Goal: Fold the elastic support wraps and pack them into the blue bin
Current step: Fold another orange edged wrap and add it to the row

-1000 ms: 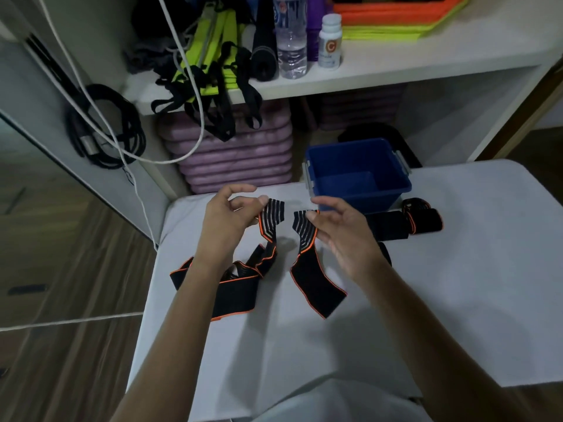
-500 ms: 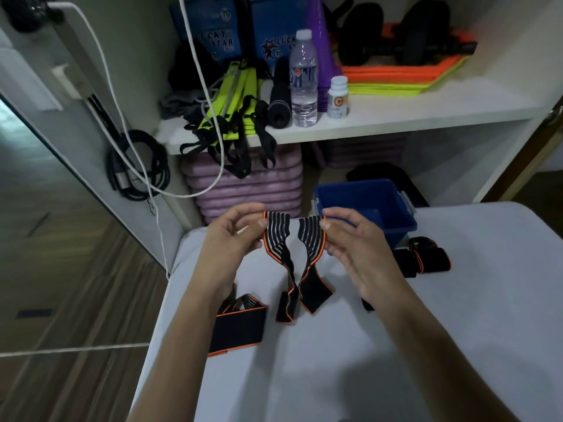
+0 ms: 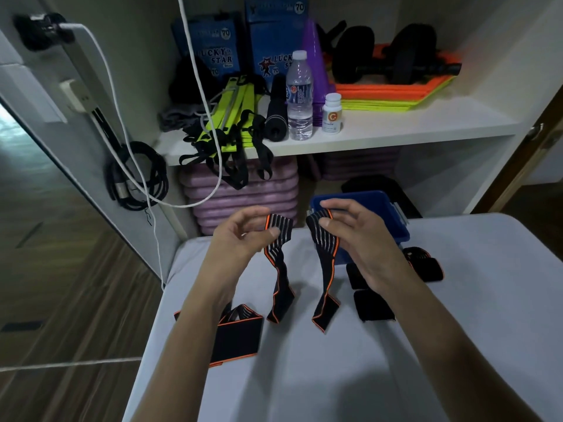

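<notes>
Folding step in hand: the left hand point(image 3: 243, 236) pinches one striped end of an elastic support wrap point(image 3: 278, 269), and the right hand point(image 3: 353, 236) pinches another striped end point(image 3: 324, 269), both strips lifted and dangling below the grips with their tails just above the white table point(image 3: 457, 345). Whether they are one wrap or two, I cannot tell. Stretchy ribbed fabric, black with orange edging (limp, likely to twist). Next move, I judge: bring the ends together and fold. The blue bin point(image 3: 387, 220) waits just behind the right hand; a folded wrap point(image 3: 237, 336) lies below the left.
</notes>
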